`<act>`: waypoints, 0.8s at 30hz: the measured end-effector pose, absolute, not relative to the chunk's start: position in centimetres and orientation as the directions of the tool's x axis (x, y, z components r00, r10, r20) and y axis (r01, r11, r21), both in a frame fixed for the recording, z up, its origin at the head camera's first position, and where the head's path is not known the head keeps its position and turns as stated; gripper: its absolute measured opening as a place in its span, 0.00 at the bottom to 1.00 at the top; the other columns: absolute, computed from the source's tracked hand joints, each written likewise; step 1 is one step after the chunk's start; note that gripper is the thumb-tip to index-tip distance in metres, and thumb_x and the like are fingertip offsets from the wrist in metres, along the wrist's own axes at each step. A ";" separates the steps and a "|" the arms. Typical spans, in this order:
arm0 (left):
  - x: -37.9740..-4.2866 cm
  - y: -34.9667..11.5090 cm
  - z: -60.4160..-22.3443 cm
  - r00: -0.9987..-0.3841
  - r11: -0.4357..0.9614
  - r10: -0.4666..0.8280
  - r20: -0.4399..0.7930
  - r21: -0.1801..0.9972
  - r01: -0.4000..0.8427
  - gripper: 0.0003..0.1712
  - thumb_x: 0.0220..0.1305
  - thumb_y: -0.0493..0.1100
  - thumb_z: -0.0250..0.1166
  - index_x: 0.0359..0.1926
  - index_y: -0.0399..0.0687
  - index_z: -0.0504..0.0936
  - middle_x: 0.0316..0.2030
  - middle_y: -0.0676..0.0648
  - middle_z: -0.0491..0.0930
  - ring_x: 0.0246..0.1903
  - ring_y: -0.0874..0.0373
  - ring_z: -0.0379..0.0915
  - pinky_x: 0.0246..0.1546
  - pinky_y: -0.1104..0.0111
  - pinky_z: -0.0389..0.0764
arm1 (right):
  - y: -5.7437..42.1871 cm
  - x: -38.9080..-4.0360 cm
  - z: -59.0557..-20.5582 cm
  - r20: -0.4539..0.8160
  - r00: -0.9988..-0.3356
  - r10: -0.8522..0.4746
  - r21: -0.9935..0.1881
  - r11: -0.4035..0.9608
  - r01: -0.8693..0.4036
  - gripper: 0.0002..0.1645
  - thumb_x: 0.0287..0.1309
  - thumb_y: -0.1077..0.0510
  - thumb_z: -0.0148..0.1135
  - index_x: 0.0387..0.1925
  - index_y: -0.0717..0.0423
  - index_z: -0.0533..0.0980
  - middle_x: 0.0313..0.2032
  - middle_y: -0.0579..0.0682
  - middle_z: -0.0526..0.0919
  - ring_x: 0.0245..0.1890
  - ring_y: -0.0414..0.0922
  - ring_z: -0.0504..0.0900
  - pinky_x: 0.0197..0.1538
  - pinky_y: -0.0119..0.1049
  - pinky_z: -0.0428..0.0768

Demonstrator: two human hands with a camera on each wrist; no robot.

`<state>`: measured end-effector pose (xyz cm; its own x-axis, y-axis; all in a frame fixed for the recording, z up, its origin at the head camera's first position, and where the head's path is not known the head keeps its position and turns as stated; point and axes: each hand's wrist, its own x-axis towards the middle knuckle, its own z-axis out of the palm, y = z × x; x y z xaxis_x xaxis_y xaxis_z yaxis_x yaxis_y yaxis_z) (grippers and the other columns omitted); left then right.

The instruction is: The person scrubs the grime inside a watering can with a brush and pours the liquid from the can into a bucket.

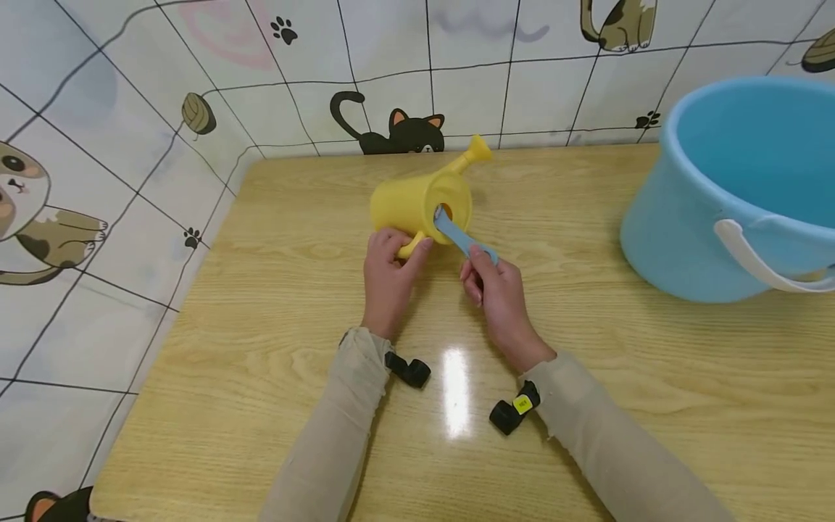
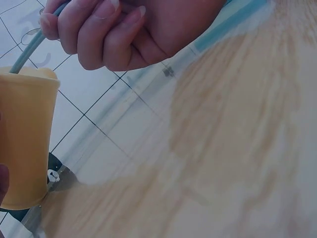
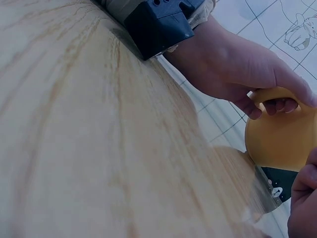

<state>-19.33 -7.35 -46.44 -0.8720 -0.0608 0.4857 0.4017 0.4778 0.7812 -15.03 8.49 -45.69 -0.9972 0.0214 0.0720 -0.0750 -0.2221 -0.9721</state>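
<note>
A yellow watering can lies tilted on its side on the wooden table, its open mouth turned towards the right hand and its spout pointing up and back. The left hand grips the can's handle, with fingers curled through it, as the right wrist view also shows. In the right hand is a light blue handled tool, pinched near its end. Its far end reaches into the can's mouth, so most of its head is hidden and its kind cannot be told. The blue handle enters the can in the left wrist view.
A large light blue bucket with a white handle stands on the right of the table. Tiled walls with cat drawings border the table at the back and left. Small black cameras are strapped to both wrists.
</note>
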 end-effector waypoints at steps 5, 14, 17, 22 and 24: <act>-19.3 -7.2 -46.4 -0.877 0.470 -0.055 0.478 0.787 0.399 0.20 0.53 0.61 0.60 0.21 0.50 0.76 0.27 0.58 0.68 0.34 0.61 0.60 0.33 0.69 0.63 | 8.6 -15.0 -45.8 0.077 -0.997 0.029 -0.970 -0.227 -0.082 0.26 0.62 0.45 0.47 0.20 0.62 0.70 0.10 0.49 0.61 0.12 0.43 0.58 0.17 0.32 0.57; -19.2 -7.2 -46.2 -0.872 0.448 0.015 0.489 0.776 0.443 0.17 0.54 0.58 0.60 0.21 0.52 0.76 0.29 0.58 0.68 0.35 0.61 0.59 0.34 0.69 0.62 | 8.5 -15.1 -45.5 0.057 -0.998 0.008 -0.969 -0.240 -0.058 0.25 0.63 0.45 0.45 0.21 0.61 0.69 0.10 0.48 0.61 0.12 0.42 0.58 0.17 0.32 0.57; -19.1 -7.2 -46.2 -0.872 0.434 0.045 0.488 0.776 0.457 0.15 0.54 0.57 0.61 0.22 0.52 0.77 0.30 0.59 0.69 0.36 0.61 0.59 0.35 0.68 0.62 | 8.6 -15.2 -45.6 0.049 -0.999 -0.006 -0.964 -0.263 -0.046 0.24 0.63 0.46 0.45 0.21 0.60 0.69 0.10 0.48 0.61 0.11 0.41 0.58 0.16 0.34 0.56; -19.2 -7.1 -46.3 -0.884 0.410 0.069 0.462 0.795 0.448 0.12 0.55 0.54 0.62 0.25 0.52 0.78 0.31 0.59 0.70 0.36 0.61 0.60 0.35 0.68 0.63 | 8.7 -15.2 -45.5 0.043 -0.999 -0.008 -0.955 -0.296 -0.039 0.24 0.63 0.46 0.46 0.21 0.60 0.69 0.10 0.47 0.62 0.11 0.40 0.58 0.15 0.35 0.54; -19.2 -7.0 -46.3 -0.889 0.402 0.078 0.452 0.801 0.443 0.11 0.55 0.52 0.62 0.26 0.50 0.78 0.32 0.58 0.70 0.36 0.61 0.60 0.36 0.68 0.63 | 8.8 -15.2 -45.5 0.046 -0.999 -0.007 -0.950 -0.309 -0.041 0.24 0.63 0.46 0.46 0.21 0.60 0.69 0.10 0.47 0.62 0.11 0.40 0.58 0.15 0.34 0.53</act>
